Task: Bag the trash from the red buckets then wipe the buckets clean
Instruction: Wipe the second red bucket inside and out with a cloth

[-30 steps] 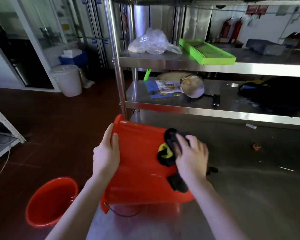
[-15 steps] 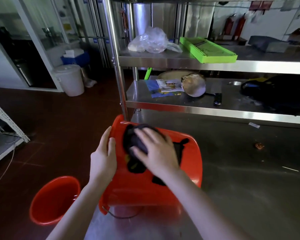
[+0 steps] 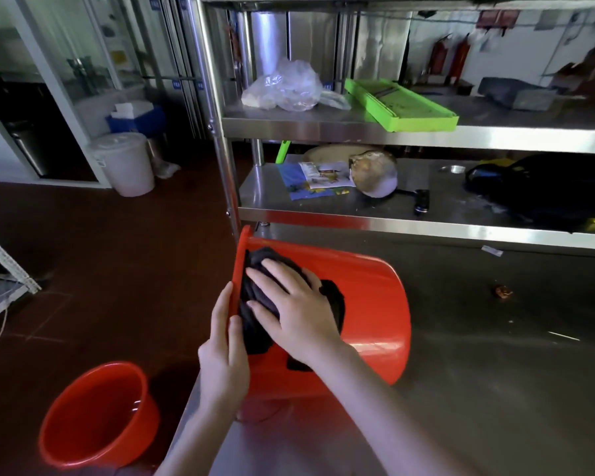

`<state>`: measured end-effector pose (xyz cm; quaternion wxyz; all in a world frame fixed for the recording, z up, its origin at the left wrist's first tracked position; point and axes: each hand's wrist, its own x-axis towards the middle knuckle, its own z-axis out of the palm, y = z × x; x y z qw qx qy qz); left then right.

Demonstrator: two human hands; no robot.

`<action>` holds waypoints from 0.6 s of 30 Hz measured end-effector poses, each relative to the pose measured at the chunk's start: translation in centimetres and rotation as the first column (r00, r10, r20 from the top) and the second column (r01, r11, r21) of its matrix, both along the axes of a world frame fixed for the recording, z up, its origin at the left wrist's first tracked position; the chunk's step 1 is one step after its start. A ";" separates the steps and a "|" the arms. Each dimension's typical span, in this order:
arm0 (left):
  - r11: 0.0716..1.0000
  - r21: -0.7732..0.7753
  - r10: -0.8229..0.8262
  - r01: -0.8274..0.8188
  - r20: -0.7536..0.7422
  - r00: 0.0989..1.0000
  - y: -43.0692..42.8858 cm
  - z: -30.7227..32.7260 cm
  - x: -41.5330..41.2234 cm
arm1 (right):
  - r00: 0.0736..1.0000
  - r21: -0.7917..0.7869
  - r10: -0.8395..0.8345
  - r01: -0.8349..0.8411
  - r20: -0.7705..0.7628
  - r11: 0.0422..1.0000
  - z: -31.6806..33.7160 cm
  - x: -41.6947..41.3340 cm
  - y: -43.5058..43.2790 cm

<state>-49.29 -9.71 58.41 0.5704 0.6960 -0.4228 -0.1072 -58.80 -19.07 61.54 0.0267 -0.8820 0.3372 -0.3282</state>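
Note:
A red bucket (image 3: 368, 304) lies on its side on the steel table (image 3: 478, 389), its rim pointing left. My left hand (image 3: 225, 352) grips that rim at the table's left edge. My right hand (image 3: 292, 304) presses a dark cloth (image 3: 255, 324) flat against the bucket's outer wall close to the rim, fingers spread. A second red bucket (image 3: 97, 413) stands upright on the dark floor at lower left, with a little liquid showing inside.
A steel shelf rack (image 3: 409, 135) rises behind the table, holding a clear plastic bag (image 3: 285, 87), a green tray (image 3: 399, 104), papers, a round bowl (image 3: 373, 178) and a black bag (image 3: 543, 187). Small scraps (image 3: 503, 292) lie on the table. A white lidded bucket (image 3: 126, 163) stands on the floor.
My right hand slid the cloth leftward along the bucket wall, from the middle toward the rim. The bucket has turned a little, so its base points further right.

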 end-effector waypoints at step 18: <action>0.987 0.112 -0.110 0.117 -0.062 0.992 1.8 0.7 3.1 | 0.995 0.000 -0.081 0.081 -0.063 0.997 1.2 1.8 0.8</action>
